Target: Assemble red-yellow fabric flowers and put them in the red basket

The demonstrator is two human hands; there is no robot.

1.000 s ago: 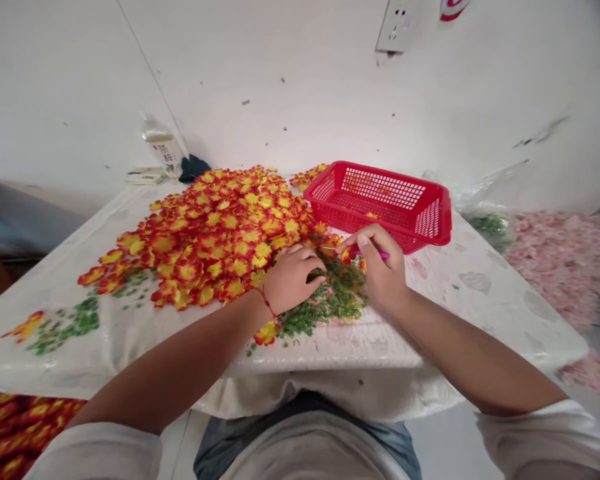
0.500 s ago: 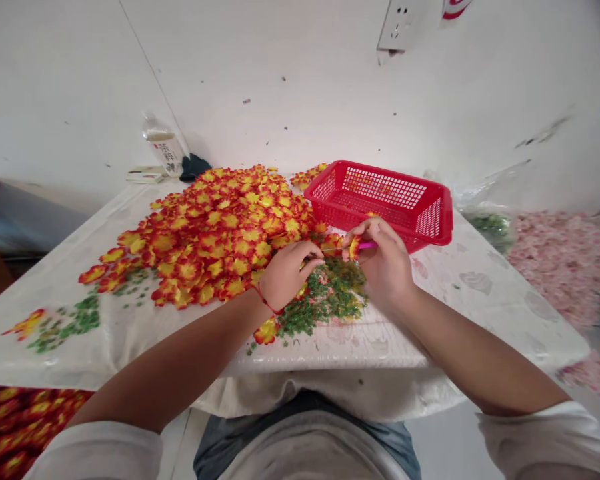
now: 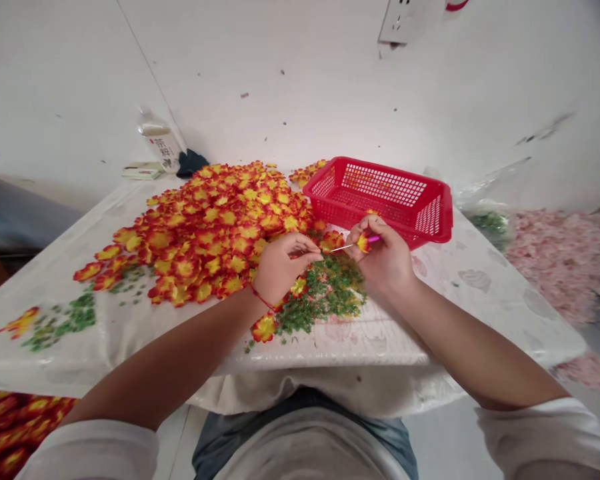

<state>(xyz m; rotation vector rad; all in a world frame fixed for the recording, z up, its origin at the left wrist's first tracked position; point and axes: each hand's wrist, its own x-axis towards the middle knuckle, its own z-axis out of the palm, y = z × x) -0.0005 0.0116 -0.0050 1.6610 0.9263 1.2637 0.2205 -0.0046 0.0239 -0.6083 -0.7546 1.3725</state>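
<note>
In my right hand [image 3: 387, 260] is a thin needle-like tool with a magenta handle [image 3: 375, 238], its pale shaft pointing left. A yellow and red fabric flower [image 3: 363, 243] sits at the handle end of the shaft, by my fingers. My left hand [image 3: 285, 263], with a red cord round the wrist, has thumb and forefinger pinched near the shaft's tip; whatever is between them is too small to make out. Below both hands lies a clump of small green plastic sprigs [image 3: 313, 303]. A big heap of the same flowers [image 3: 220, 233] spreads to the left.
A red plastic basket [image 3: 325, 212] stands behind my right hand. At the back left are a bottle [image 3: 159, 141] and a dark cloth [image 3: 192, 164]. Green bits [image 3: 75, 317] lie on the left of the covered table [image 3: 410, 340]. Pink flowers [image 3: 560, 260] are beyond its right edge.
The flower in my right hand has turned, and more of the needle shaft shows between my hands. My left fingertips stay pinched near its tip. The view has shifted slightly.
</note>
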